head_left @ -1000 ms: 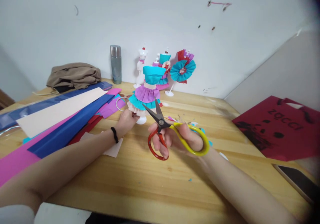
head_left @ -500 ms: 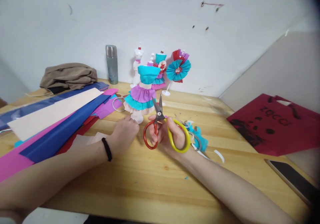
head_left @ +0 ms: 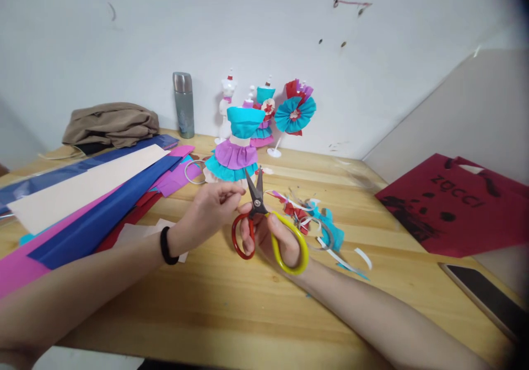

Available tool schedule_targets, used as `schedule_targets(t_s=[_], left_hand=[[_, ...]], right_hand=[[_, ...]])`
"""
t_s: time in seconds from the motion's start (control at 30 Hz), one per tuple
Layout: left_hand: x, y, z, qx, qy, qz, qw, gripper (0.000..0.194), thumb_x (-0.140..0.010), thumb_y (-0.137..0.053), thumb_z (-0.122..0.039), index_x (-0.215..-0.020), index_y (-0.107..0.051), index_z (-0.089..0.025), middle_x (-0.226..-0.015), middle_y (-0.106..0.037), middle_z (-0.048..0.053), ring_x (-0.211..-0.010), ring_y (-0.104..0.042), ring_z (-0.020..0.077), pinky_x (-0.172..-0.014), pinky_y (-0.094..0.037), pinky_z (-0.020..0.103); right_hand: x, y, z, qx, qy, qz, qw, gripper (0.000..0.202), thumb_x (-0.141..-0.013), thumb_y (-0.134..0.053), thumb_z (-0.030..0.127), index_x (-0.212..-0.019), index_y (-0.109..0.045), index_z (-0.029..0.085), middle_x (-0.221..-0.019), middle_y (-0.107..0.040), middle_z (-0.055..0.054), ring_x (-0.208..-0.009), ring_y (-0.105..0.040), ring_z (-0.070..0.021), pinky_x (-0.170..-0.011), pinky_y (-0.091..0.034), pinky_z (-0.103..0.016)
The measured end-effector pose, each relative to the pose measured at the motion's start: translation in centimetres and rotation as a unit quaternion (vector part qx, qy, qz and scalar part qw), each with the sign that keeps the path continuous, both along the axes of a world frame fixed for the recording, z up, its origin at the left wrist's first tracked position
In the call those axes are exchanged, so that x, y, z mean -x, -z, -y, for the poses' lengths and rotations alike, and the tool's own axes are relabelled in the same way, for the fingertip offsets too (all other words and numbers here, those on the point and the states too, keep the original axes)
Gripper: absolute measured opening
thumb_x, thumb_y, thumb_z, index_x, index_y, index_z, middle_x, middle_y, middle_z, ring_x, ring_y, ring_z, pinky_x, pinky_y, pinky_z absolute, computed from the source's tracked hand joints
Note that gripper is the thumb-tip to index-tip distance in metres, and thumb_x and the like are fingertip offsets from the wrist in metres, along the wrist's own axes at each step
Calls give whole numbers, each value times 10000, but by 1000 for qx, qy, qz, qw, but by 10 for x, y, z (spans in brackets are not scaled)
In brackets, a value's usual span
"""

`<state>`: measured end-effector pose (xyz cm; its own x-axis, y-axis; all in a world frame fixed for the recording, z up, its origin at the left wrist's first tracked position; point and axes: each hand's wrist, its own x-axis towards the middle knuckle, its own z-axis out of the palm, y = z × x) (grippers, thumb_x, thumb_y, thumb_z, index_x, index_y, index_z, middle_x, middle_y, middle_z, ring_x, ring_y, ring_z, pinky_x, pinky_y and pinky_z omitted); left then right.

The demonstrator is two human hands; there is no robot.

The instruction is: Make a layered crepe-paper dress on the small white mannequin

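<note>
In my right hand point(head_left: 275, 240) are scissors point(head_left: 257, 202) with one red and one yellow handle, their dark blades parted and pointing up. My left hand point(head_left: 212, 207) is closed in a pinch just left of the blades; what its fingertips hold, if anything, is too small to make out. Right behind both hands stands a small dress form point(head_left: 239, 149) in a teal top with purple, teal and cream ruffles. Its base is hidden by my left hand. Behind it are a white form point(head_left: 227, 91), a teal-and-red one point(head_left: 264, 97) and one with a big teal rosette point(head_left: 295, 114).
Coloured sheets point(head_left: 103, 199) and a brown cloth point(head_left: 111, 127) lie left, near a flask point(head_left: 184, 105). Right of my hands are teal scraps point(head_left: 334, 229) and white strips. A red bag point(head_left: 454, 210) and a phone point(head_left: 479, 298) lie at the far right.
My left hand has risen from the dress form's base and moved right, close to the blades. My right hand and the scissors have shifted slightly down and toward me.
</note>
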<state>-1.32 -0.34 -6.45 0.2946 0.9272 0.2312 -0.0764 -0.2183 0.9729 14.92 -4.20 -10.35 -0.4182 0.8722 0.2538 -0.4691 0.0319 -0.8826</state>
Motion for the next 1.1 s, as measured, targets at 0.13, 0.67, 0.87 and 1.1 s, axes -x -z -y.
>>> schedule_targets(t_s=[0.13,0.67,0.87,1.1], left_hand=[[-1,-17,11,54,71,32,995,285,-776,-737,-423,-852,-657,-160,-598,-550,-28,-524,-491,101,-523,-367,238],[17,-40,-6,44,-39,121,991,207,-711,-771,-266,-677,-609,-142,-611,-592,-12,-536,-515,76,-513,-402,192],[32,-59,-13,4,-95,171,981,202,-871,-666,-236,-707,-583,-153,-610,-589,-14,-491,-512,67,-455,-384,172],[27,-56,-10,-29,-74,102,992,514,-903,-649,-456,-505,-527,-155,-486,-582,30,-423,-501,82,-433,-386,197]], right_hand=[[-1,-1,4,-6,-60,1,998,489,-901,-574,632,-1048,-613,167,-705,-649,-24,-452,-546,-111,-441,-434,-240],[-4,2,10,7,-134,90,987,520,-884,-566,667,-1100,-633,198,-704,-673,-27,-449,-539,-120,-462,-432,-263],[-3,-27,10,-216,-21,479,850,506,-756,-746,393,-1204,-652,179,-774,-674,-32,-612,-548,-153,-570,-444,-276],[-11,-40,5,-390,-40,662,639,610,-752,-576,150,-1361,-583,105,-1079,-703,-174,-1004,-664,-296,-861,-516,-411]])
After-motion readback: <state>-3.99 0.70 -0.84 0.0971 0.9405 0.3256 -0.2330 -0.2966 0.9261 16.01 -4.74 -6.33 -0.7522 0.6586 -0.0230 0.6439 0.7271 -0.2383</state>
